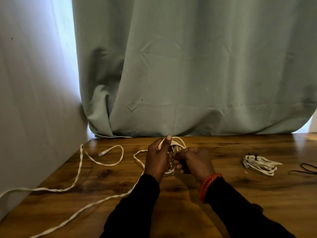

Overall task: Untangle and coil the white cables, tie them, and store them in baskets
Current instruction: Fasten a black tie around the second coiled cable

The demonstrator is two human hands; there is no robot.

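- Head view, starting at the left edge of the frame: the loose white cable (78, 170) trails in from lower left across the table (240, 203), twisted with a second strand for most of its run, and its plug end (102, 153) lies free in a loop left of centre. I'd say that twisted tail is the part to watch, since any twist left in will carry into the coil.
- Centre: left hand (158, 158) has its fingers curled round a small bunch of loops (178, 143), thumb up on the far side. Good anchor; I'd keep it steady and keep each new loop the same size as the last.
- Just right of that, touching: right hand (195, 160) is clenched on something dark near the loops. Could be a tie, but it's too small to tell. An orange bead bracelet (208, 185) sits on that wrist.
- My guess is the step in hand is coiling, maybe about to tie. If so, draw in the slack first, or the tie ends up holding a half-done coil.
- Right of the frame: a finished white bundle (259, 164) lies on the table with dark ties on it, well apart from the hands. A thin dark cord (307, 169) sits at the far right edge.
- No baskets in view.
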